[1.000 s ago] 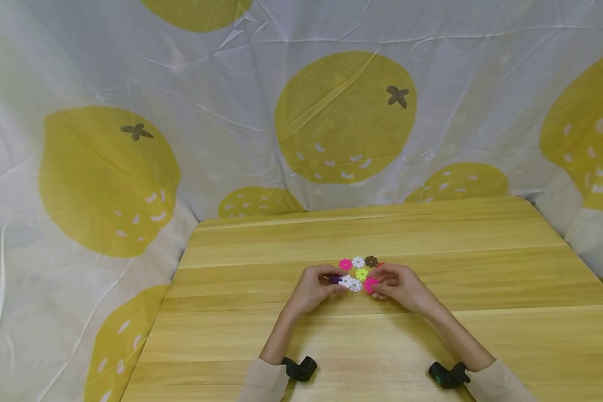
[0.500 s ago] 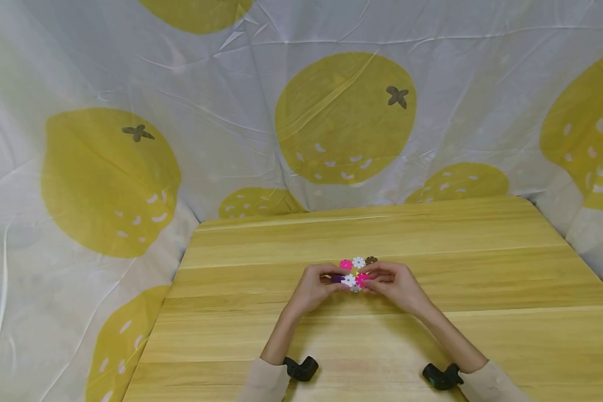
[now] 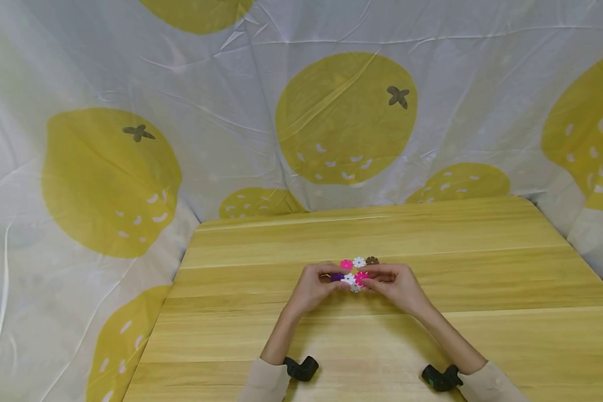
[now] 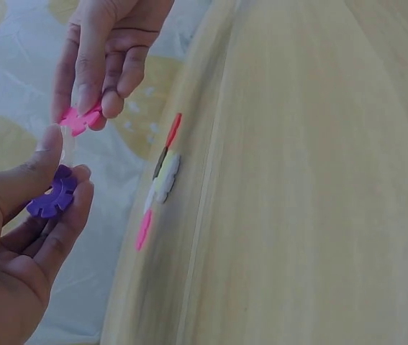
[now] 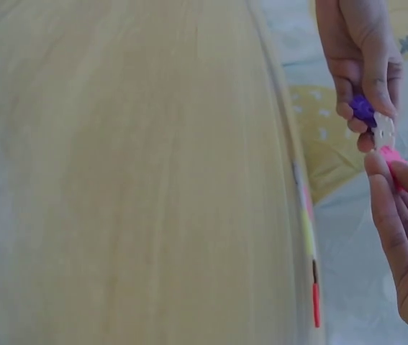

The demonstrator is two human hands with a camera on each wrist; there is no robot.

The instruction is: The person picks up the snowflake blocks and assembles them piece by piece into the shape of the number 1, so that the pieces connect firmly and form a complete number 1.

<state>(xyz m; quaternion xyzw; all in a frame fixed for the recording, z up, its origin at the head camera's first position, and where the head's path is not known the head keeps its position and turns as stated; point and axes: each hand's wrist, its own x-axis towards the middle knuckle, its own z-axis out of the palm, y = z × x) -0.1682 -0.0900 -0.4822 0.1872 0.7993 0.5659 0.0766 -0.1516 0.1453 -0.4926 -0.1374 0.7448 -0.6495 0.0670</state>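
My left hand (image 3: 311, 289) pinches a joined pair of slotted snowflake discs, one purple (image 4: 54, 195) and one white (image 5: 383, 131), between thumb and fingers. With thumb and fingertips, my right hand (image 3: 402, 287) grips a bright pink disc (image 4: 80, 121) by its edge. The pink disc meets the white one's edge; how deep the slots interlock cannot be told. Both hands are raised above the table, close together. On the table behind them lie another pink disc (image 3: 346, 264), a white disc (image 3: 359, 262) and a brown disc (image 3: 372, 261).
A greyish-white disc (image 3: 355, 288) lies just below the held ones. A red disc (image 4: 174, 131) on the table is hidden by my right hand in the head view. The wooden table (image 3: 261, 335) ends at a lemon-print curtain (image 3: 221, 111).
My right hand has moved left, bringing the pink disc against the white disc held by my left hand. Over the last half second both hands have stayed nearly still.
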